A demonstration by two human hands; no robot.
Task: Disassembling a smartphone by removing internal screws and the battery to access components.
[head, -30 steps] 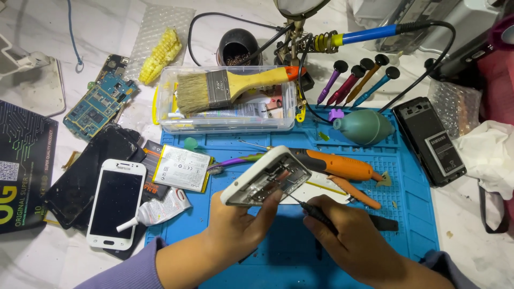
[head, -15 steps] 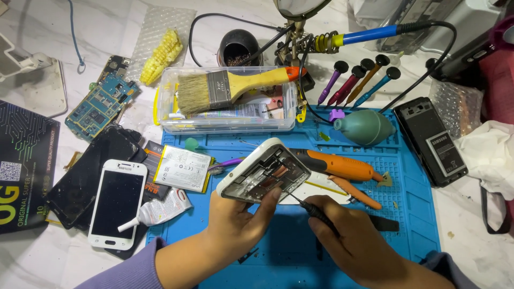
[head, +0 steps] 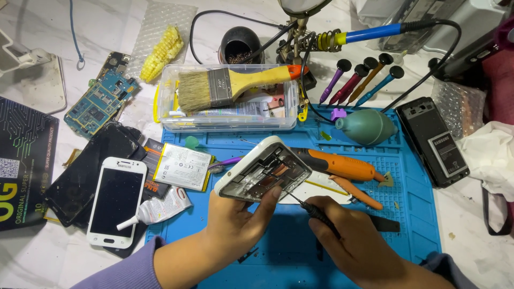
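Note:
My left hand (head: 235, 222) holds an opened white phone frame (head: 263, 170) tilted above the blue work mat (head: 417, 214), its bare inside facing me. My right hand (head: 350, 241) grips a thin black screwdriver (head: 313, 210) whose tip rests against the lower right part of the frame's inside. Both forearms come in from the bottom edge, the left in a lilac sleeve.
An orange-handled tool (head: 334, 163) and orange tweezers (head: 356, 191) lie just behind the frame. A clear box (head: 230, 120) bears a paintbrush (head: 225, 85). A white phone (head: 116, 200), glue tube (head: 158, 208), battery (head: 182, 167) and circuit board (head: 99, 101) lie left; a blower bulb (head: 367, 127) and black phone (head: 436, 142) right.
The phone frame has tilted slightly, showing more of its inside, and the screwdriver tip has shifted a little along its lower edge. Both hands stay in place.

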